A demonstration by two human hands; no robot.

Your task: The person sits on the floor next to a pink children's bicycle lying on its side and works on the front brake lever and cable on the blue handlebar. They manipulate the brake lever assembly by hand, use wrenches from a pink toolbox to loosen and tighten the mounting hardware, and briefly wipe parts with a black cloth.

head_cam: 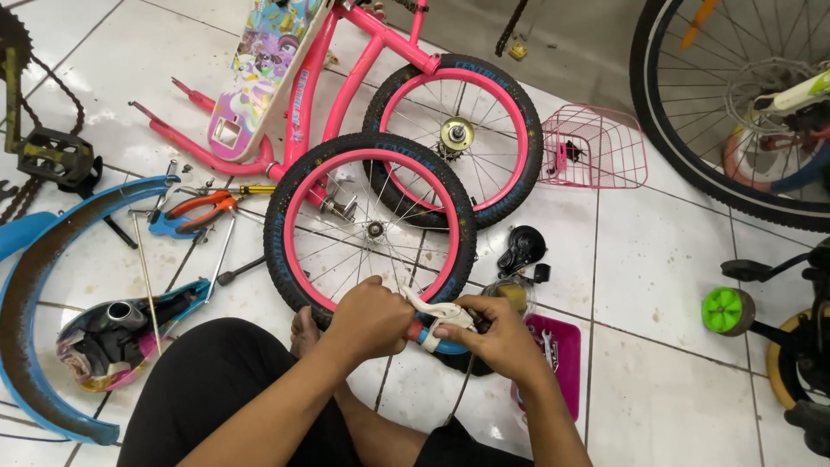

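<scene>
Sitting on the white tiled floor [657, 259], the person is working on a small white brake lever [437, 311] fitted to a blue-ended bar, holding it just in front of the nearer pink-rimmed wheel [372, 227]. The left hand [372, 318] is wrapping tightly around the bar on the left side of the lever, fingers closed, steadying it. The right hand [497, 333] is closing on the lever body from the right, thumb and forefinger pinching the white part near the blue tip [437, 344]. What lies under the right palm is hidden, so whether it is also holding a tool cannot be told.

Doing this well seems to be a matter of keeping the left grip firm so the bar is not twisting while the right fingers are working the lever, and of keeping the piece close above the lap rather than leaning on the spokes.

Around the hands, a second pink wheel [484, 112] is lying behind the first beside the pink frame [363, 60]. A pink wire basket [596, 147] is sitting to the right, orange-handled pliers [203, 207] and a blue mudguard [52, 285] to the left, and a pink tray [562, 346] just beside the right wrist.
</scene>
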